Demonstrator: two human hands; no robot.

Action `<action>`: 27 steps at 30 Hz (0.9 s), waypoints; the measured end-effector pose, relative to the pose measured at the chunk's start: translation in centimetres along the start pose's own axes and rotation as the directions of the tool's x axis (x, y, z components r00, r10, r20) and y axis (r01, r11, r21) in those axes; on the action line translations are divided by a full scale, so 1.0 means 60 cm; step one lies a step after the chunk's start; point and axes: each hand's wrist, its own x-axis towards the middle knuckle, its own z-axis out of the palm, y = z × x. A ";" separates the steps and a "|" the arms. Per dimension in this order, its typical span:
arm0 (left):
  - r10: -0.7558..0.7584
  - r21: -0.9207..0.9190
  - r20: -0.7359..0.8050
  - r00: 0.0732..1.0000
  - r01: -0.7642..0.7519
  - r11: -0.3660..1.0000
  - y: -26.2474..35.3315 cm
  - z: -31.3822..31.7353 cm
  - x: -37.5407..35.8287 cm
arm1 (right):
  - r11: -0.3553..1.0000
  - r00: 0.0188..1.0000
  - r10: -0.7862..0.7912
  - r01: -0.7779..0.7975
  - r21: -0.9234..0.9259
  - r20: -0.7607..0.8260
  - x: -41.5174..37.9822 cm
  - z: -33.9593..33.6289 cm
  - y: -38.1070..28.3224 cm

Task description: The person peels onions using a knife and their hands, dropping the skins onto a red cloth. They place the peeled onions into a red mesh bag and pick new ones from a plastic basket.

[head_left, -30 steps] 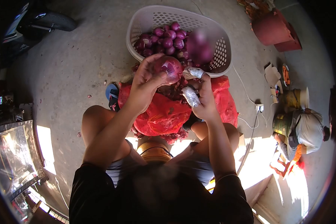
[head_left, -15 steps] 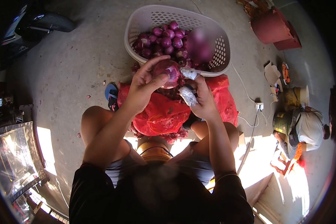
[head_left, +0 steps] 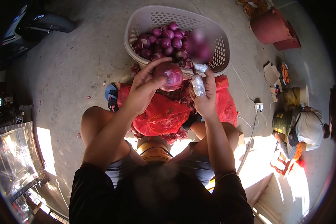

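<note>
My left hand (head_left: 147, 84) grips a large red onion (head_left: 168, 76), with the thumb across its near side and the fingers around the far side. To the right of it, apart from the onion, is my right hand (head_left: 205, 89). Shiny silvery wrapping covers its thumb and index finger, which stand apart with nothing visible between them; its other fingers are partly hidden. Beyond both hands is a pale perforated laundry-type basket (head_left: 132, 52) with many smooth purple onions (head_left: 167, 42). Below the hands, a red mesh sack (head_left: 160, 114) lies between my legs, with loose onion skins (head_left: 181, 93) on it.
A yellow bucket (head_left: 153, 151) stands between my thighs. To the right are a white plug adapter with cables (head_left: 258, 106), an open carton (head_left: 272, 74) and a crouching person (head_left: 310, 128) beside a green bucket (head_left: 282, 121). A motorbike wheel (head_left: 58, 22) is at upper left.
My right hand has moved right, away from the onion, and its thumb and index finger now point upward. The onion has turned slightly in my left hand and shows a smoother side.
</note>
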 end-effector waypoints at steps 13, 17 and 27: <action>0.091 0.169 0.030 0.995 -0.095 0.981 -0.001 0.000 -0.001 | 0.869 0.969 0.007 0.116 -0.481 0.248 -0.007 0.005 -0.026; 0.125 0.172 0.020 0.992 -0.127 0.977 -0.005 0.001 0.002 | 0.831 0.971 -0.071 0.185 -0.525 0.230 -0.011 0.004 -0.007; 0.018 0.023 -0.037 0.999 -0.017 1.000 0.003 -0.003 0.005 | 0.955 0.985 -0.045 0.091 -0.282 0.164 -0.005 0.018 -0.025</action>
